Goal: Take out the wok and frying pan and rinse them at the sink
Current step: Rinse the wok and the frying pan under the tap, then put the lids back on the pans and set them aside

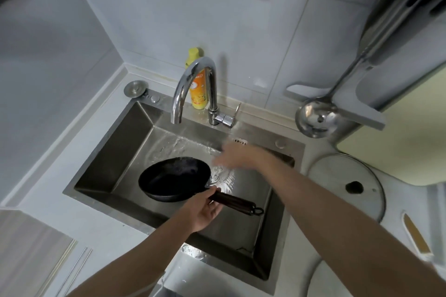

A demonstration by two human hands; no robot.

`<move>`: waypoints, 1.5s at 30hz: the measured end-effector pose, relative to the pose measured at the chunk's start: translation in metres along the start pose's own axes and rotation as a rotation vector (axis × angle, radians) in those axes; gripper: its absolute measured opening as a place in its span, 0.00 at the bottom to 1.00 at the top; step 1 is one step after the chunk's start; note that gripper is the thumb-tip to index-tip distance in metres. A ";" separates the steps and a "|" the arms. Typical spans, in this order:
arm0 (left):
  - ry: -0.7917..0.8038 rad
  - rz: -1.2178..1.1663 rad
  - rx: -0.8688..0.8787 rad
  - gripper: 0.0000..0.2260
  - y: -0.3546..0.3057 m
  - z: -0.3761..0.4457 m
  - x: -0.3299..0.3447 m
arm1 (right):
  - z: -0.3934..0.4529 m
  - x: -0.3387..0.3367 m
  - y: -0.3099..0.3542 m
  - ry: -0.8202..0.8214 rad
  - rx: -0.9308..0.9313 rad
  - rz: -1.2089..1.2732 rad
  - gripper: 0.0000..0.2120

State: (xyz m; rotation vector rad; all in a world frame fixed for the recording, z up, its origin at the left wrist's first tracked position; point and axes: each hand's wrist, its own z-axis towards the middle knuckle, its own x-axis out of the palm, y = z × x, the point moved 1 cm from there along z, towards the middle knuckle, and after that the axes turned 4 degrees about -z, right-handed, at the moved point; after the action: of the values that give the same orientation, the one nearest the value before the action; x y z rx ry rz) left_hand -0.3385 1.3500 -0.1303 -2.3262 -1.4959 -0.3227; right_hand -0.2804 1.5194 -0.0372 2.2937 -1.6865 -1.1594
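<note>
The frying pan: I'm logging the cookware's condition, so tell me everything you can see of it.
The frying pan is round, shallow and black, dark metal by its look, with a long dark grip ending in a hanging ring. It is held over the steel sink, tilted, its inside facing up and wet-looking. The left hand grips the handle close to the bowl. The blurred right hand hovers just beyond its rim; contact is unclear.

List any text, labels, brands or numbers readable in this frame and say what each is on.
None can be read.
Yellow bottle behind the tap: an orange label with print, too blurred to read.
Sink back wall: a small dark mark beside the overflow slot, too small to read.
Frying pan, ladle and glass lid: no visible text.
</note>
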 end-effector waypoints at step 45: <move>-0.018 0.313 -0.090 0.06 0.021 -0.074 0.061 | -0.140 0.070 -0.314 -0.839 0.502 0.035 0.14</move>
State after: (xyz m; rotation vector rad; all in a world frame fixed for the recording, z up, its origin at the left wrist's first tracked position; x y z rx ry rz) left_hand -0.2943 1.3624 -0.0440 -2.5907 -1.1194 -0.2901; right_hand 0.0602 1.5339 -0.1199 2.1097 -2.5103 -2.0896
